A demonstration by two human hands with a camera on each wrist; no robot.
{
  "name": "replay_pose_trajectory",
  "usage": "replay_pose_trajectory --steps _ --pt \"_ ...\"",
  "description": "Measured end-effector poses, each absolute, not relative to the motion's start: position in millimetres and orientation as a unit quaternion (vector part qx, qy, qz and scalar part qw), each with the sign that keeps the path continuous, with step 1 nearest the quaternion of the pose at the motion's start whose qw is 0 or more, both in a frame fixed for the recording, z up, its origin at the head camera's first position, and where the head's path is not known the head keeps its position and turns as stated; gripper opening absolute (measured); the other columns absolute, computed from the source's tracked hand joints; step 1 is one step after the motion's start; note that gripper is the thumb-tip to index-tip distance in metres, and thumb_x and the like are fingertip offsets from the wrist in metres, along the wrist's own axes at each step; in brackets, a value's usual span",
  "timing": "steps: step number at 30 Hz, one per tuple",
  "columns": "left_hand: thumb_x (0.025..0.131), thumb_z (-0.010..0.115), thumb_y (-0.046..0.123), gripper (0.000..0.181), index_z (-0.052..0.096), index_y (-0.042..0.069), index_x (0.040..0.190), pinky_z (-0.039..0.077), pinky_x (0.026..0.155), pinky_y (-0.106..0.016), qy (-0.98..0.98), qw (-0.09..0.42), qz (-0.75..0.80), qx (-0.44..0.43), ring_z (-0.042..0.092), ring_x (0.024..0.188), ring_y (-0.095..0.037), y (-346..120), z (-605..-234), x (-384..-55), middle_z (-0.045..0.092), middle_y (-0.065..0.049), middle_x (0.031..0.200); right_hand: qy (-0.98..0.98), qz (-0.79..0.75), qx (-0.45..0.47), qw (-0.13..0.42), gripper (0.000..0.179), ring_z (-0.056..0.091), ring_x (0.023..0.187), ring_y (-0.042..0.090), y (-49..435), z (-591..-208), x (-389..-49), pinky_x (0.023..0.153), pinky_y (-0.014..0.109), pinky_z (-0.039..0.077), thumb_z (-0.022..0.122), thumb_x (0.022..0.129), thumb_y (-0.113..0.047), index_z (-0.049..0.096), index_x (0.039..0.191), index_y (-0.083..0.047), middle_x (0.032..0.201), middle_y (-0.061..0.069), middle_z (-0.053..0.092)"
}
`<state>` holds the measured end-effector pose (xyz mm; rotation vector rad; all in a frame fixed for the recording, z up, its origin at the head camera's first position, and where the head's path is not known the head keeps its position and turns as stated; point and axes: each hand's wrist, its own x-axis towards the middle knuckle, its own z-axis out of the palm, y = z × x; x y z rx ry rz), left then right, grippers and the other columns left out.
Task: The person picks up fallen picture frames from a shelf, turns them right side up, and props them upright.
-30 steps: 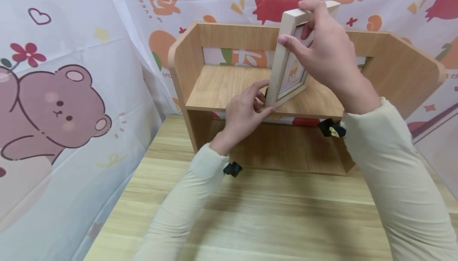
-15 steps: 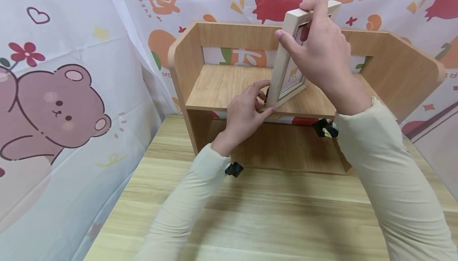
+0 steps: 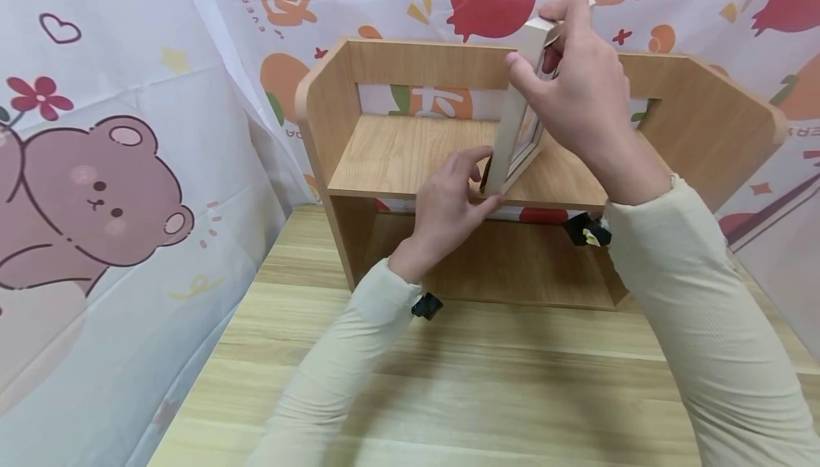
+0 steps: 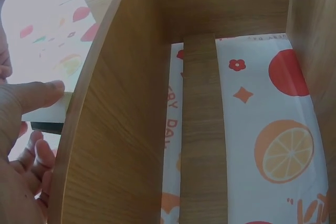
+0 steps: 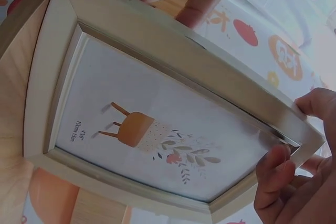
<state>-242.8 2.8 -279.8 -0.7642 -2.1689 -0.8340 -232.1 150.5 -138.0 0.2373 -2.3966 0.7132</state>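
A cream picture frame (image 3: pixel 510 129) stands nearly edge-on at the front of the upper shelf (image 3: pixel 410 150), its glazed side to the right. Up at the top corner, my right hand (image 3: pixel 579 86) grips it, thumb on the near edge and fingers over the top. My left hand (image 3: pixel 448 193) pinches the lower near corner, thumb in front and fingers at the back side, where a dark strip shows. In the right wrist view, the frame's print (image 5: pixel 137 129) shows an orange chair-like shape and leafy sprigs. The left wrist view catches my left thumb (image 4: pixel 39 95) on the cream edge.
The two-tier wooden desktop shelf has a raised left side panel (image 3: pixel 327 111) and a right side panel (image 3: pixel 724 118). Its lower compartment (image 3: pixel 512 260) lies beneath my forearms. It stands on a wood-grain table (image 3: pixel 500 381). Printed curtains (image 3: pixel 128 353) hang at the left and behind.
The frame has turned more edge-on to the head view, its top shifting slightly right. My left hand has moved a little right with the lower corner. Both hands keep their hold.
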Motion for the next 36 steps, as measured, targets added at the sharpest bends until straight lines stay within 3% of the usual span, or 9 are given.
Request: replay_pose_trajectory --steps 12,24,31,36 --pt "0.077 0.082 0.024 0.056 0.056 0.009 0.124 0.04 0.055 -0.027 -0.819 0.389 -0.304 -0.294 0.058 0.066 -0.014 16.7 -283.6 -246.0 0.06 -0.004 0.087 -0.901 0.279 0.118 0.311 0.052 0.043 0.077 0.009 161.7 -140.7 -233.9 0.065 0.02 0.033 0.054 0.093 -0.035 0.041 0.138 -0.013 0.102 0.011 0.057" --pt "0.08 0.08 0.026 0.055 0.056 0.012 0.127 0.038 0.054 -0.024 -0.814 0.394 -0.292 -0.313 0.055 0.065 -0.012 25.3 -282.9 -249.1 0.059 -0.001 0.083 -0.898 0.284 0.125 0.311 0.047 0.047 0.075 0.005 169.7 -139.6 -236.0 0.067 0.014 0.037 0.053 0.094 -0.03 0.046 0.138 -0.015 0.094 -0.002 0.051" --pt "0.08 0.079 0.023 0.054 0.057 0.014 0.128 0.036 0.053 -0.024 -0.809 0.415 -0.275 -0.314 0.05 0.059 -0.011 29.5 -281.3 -250.8 0.059 0.0 0.08 -0.899 0.29 0.131 0.301 0.05 0.047 0.079 0.008 175.9 -138.5 -237.1 0.067 0.015 0.037 0.051 0.093 -0.029 0.046 0.141 -0.016 0.106 0.011 0.057" --pt "0.079 0.079 0.023 0.053 0.057 0.014 0.127 0.038 0.054 -0.025 -0.808 0.42 -0.267 -0.316 0.052 0.062 -0.012 33.0 -281.6 -252.2 0.059 0.0 0.08 -0.897 0.302 0.131 0.294 0.051 0.047 0.082 0.009 181.2 -139.1 -238.5 0.068 0.013 0.038 0.051 0.093 -0.03 0.045 0.142 -0.017 0.11 0.01 0.056"
